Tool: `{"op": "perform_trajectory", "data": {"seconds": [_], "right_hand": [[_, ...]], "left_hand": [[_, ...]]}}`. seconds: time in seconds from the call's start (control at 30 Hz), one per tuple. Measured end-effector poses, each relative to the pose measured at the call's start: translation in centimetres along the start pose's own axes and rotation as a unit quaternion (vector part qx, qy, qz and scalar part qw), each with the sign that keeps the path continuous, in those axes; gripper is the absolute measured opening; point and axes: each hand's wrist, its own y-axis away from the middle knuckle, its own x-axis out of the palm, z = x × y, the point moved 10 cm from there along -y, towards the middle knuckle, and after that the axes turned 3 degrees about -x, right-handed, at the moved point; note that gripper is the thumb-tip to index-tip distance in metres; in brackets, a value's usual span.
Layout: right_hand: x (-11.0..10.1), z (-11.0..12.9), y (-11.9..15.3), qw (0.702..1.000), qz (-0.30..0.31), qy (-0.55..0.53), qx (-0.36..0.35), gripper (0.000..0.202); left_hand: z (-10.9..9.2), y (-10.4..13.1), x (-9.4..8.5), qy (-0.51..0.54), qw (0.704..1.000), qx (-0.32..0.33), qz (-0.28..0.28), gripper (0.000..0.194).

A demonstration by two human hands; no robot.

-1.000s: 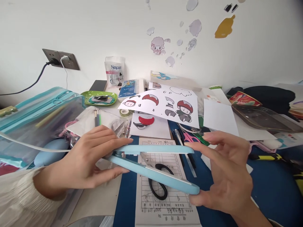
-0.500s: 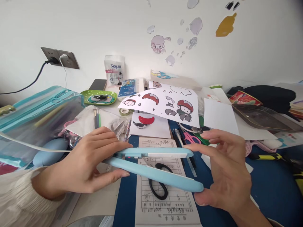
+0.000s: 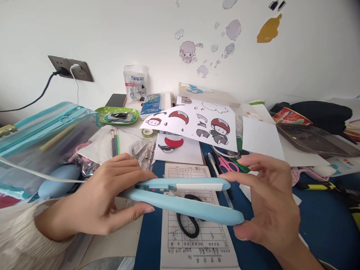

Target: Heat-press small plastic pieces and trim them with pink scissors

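Note:
A light blue hair straightener (image 3: pixel 185 206) with white inner plates is held up in front of me, its two arms parted in a narrow V. My left hand (image 3: pixel 112 191) wraps round the hinge end, fingers on top and thumb beneath. At the other end my right hand (image 3: pixel 270 202) has its index fingertip against the upper arm's tip and its thumb against the lower arm's tip. A white cord (image 3: pixel 42 173) runs leftward from my left hand. Black-handled scissors (image 3: pixel 189 228) lie under the straightener on a printed form pad (image 3: pixel 197 247), partly hidden by it.
Behind are paper sheets with cartoon drawings (image 3: pixel 191 120), a green tray (image 3: pixel 132 112) and a Nexcare pouch (image 3: pixel 136 84). A clear zip bag (image 3: pixel 56 138) stands left. Pink scissors (image 3: pixel 226 165) and pens lie beyond my right hand; a dark transparent tray (image 3: pixel 315 138) is far right.
The straightener has turned slightly, showing more of its inner side. The gap at its tips looks a little narrower. Both hands keep their hold and have barely moved.

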Motion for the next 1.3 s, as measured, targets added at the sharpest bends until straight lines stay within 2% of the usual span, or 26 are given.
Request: {"op": "perform_trajectory", "data": {"seconds": [0.4,0.63,0.73,0.9,1.0,1.13,1.3], "right_hand": [[0.2,-0.5,-0.1,1.0,0.011,-0.014,0.011,0.038],[0.2,-0.6,-0.1,1.0,0.009,-0.011,0.018,0.013],[0.1,-0.6,0.0,1.0,0.004,-0.022,0.011,0.01],[-0.2,-0.6,0.1,0.999,-0.012,-0.038,0.012,0.015],[-0.6,-0.5,0.1,0.999,-0.027,-0.03,0.013,0.025],[-0.9,-0.4,0.1,0.999,-0.042,-0.021,0.012,0.042],[-0.8,-0.5,-0.1,0.999,-0.039,-0.035,0.013,0.043]], "left_hand": [[0.7,-0.1,0.6,0.073,0.994,-0.069,0.037,0.019],[0.6,-0.5,0.4,0.074,0.995,-0.065,0.022,0.015],[0.1,-0.7,0.0,0.055,0.997,-0.044,0.008,0.014],[-1.1,-0.3,-1.1,-0.063,0.996,0.026,-0.05,0.021],[-1.6,0.1,-1.1,-0.112,0.99,0.062,-0.067,0.025],[-1.7,0.3,-0.8,-0.144,0.984,0.076,-0.068,0.027],[-1.5,0.3,-0.7,-0.141,0.985,0.07,-0.068,0.028]]}}
